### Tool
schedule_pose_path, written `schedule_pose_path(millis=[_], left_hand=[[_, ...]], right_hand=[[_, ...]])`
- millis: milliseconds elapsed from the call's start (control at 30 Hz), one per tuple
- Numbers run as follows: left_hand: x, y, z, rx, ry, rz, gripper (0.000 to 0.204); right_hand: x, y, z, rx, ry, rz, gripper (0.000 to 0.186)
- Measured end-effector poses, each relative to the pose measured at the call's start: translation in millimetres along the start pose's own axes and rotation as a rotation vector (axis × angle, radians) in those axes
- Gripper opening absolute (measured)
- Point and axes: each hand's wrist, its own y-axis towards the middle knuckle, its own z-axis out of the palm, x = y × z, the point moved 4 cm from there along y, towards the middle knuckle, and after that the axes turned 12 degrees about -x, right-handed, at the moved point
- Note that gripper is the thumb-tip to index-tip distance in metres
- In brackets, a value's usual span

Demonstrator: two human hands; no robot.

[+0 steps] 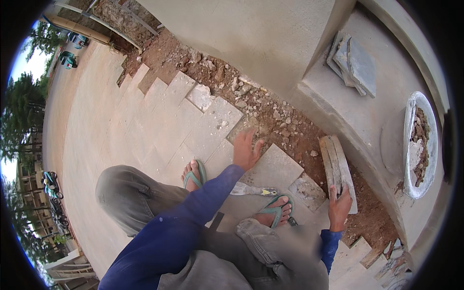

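Two bare hands work a paving job: the left hand (245, 151) lies flat, fingers spread, holding nothing, on a laid paving slab (272, 170), while the right hand (339, 209) grips stacked slabs (337, 170) at four o'clock (probably next to lay), needing a lift toward the dirt gap.

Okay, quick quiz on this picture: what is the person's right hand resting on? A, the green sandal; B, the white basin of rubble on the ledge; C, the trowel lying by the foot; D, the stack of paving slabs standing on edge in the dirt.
D: the right hand grips the near end of the stack of paving slabs standing on edge in the dirt, apart from the trowel and the basin.
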Motion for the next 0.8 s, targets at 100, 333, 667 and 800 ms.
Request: schedule_pose_path(millis=[100,333,667,800], left_hand=[[90.3,2.9,-29.8,-0.141,0.36,-0.339,0.071],[126.9,6.5,-7.7,0.1,0.575,-0.391,0.091],[67.3,29.1,-28.5,-0.383,-0.118,-0.422,0.041],[76.0,-3.6,-28.0,-0.403,-0.085,-0.566,0.041]], right_hand=[[26.8,-15.0,0.8,0.128,0.097,0.04,0.047],[47.1,-23.4,6.8,0.248,0.183,0.045,0.044],[107.2,-1.4,46.5,0.201,-0.123,-0.398,0.04],[143.8,13.7,93.1,0.065,-0.225,-0.75,0.035]])
